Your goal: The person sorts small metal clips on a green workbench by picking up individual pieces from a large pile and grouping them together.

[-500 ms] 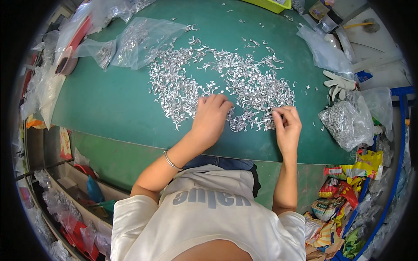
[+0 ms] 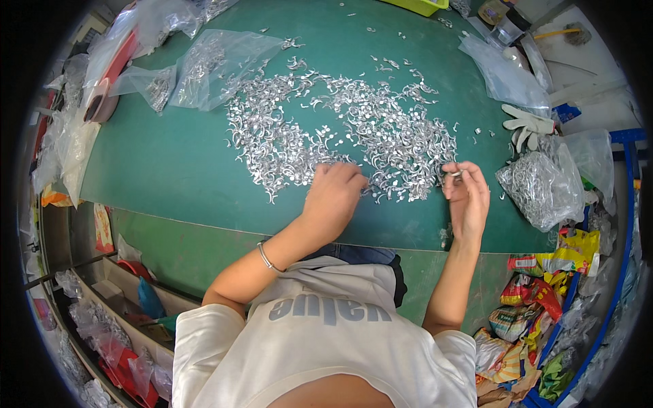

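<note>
Small silver metal pieces point(image 2: 401, 136), many of them curved with a round end, lie spread in a broad heap on the green tabletop. At the near edge of the heap is my left hand point(image 2: 335, 198), back upward, its fingers bent down and together among the pieces; the fingertips are hidden. My right hand point(image 2: 468, 197) is raised at the heap's right edge, turned partly palm-up. Between its thumb and fingers it pinches a small silver metal piece point(image 2: 457, 174). A blurred pale bit point(image 2: 443, 238) shows beside my right wrist at the table's front edge.
Clear plastic bags point(image 2: 204, 68) of silver pieces lie at the far left. On the right are a filled bag point(image 2: 541, 187), a white glove point(image 2: 526, 126) and a flat plastic bag point(image 2: 503, 71). A yellow-green tray point(image 2: 422, 5) stands at the back. Colourful packets point(image 2: 524, 299) fill the lower right.
My right hand has moved right, away from the heap, and turned more palm-up with the metal piece now visible. My left hand has shifted slightly nearer. The pale bit by my right wrist has appeared.
</note>
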